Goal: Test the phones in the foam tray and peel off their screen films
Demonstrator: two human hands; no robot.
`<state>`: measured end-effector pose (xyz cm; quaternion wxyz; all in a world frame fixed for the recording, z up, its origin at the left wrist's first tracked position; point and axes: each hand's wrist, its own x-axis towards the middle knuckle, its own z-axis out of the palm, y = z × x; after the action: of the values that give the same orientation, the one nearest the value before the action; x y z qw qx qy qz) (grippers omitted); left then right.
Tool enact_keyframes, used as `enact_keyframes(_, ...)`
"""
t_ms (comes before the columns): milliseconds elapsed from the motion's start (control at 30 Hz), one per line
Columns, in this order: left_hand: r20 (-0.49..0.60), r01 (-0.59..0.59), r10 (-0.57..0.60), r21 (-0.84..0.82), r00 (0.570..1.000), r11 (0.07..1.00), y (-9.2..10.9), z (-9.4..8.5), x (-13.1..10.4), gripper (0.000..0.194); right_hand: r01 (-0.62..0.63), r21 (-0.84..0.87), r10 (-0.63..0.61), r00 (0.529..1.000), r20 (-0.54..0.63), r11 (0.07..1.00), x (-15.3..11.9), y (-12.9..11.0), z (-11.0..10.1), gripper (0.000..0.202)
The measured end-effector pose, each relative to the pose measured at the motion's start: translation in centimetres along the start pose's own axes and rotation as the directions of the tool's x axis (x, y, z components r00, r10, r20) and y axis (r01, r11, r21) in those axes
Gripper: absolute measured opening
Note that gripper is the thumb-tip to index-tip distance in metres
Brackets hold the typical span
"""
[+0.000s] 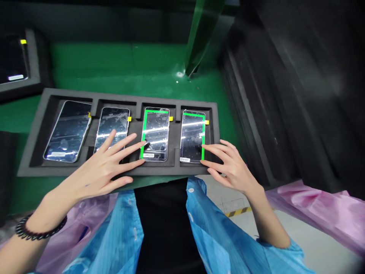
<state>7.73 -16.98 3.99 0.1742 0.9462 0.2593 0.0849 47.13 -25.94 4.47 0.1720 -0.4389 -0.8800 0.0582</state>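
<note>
A dark grey foam tray (pixel 114 170) holds several smartphones, each in its own pocket with a small yellow tab. My left hand (pixel 105 167) is open with fingers spread over the tray. Two of its fingertips are at the left edge of a phone with green bars on its screen (pixel 156 135). Beneath that hand, a dark-screened phone (pixel 112 118) is partly hidden. My right hand (pixel 230 165) is open too, its fingertips at the right edge of the rightmost phone (pixel 192 139), whose screen also shows green bars. Another dark phone (pixel 68 131) lies tilted in the far-left pocket.
Under the tray is a green work surface (pixel 114 64). A second foam tray (pixel 35 64) with a phone (pixel 13 59) stands at the upper left. A green post (pixel 202 34) rises behind. Dark stacked slabs (pixel 285 95) line the right side. Pink cloth (pixel 322 205) shows at the right.
</note>
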Motion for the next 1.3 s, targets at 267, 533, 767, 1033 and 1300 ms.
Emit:
enact_keyframes(267, 0.028, -0.106, 0.106, -0.017, 0.994, 0.994, 0.0, 0.4, 1.9, 0.049, 0.050, 0.049, -0.052, 0.998, 0.044, 0.998, 1.1, 0.0, 1.1, 0.027)
enact_keyframes(533, 0.079, -0.171, 0.172, -0.011, 0.982, 0.985, 0.6, 1.0, 4.2, 0.047, 0.102, 0.028, -0.105, 0.984, 0.145, 0.994, 3.4, -0.9, 1.9, 0.031)
enact_keyframes(767, 0.052, -0.191, 0.192, -0.011, 0.980, 0.981, 1.0, 1.6, 4.3, 0.048, 0.118, 0.027, -0.120, 0.987, 0.103, 0.993, 3.2, -0.8, 1.6, 0.031)
enact_keyframes(1033, -0.060, 0.023, -0.024, -0.008, 0.998, 1.000, 1.1, 0.2, 0.6, 0.046, -0.012, 0.007, 0.011, 0.996, 0.084, 1.000, 0.0, 0.3, -0.1, 0.029)
enact_keyframes(1300, -0.046, -0.055, 0.062, 0.147, 0.997, 0.988, 0.6, 0.4, -0.3, 0.034, -0.043, 0.010, 0.042, 0.994, 0.098, 0.999, -0.4, 0.6, -0.7, 0.029)
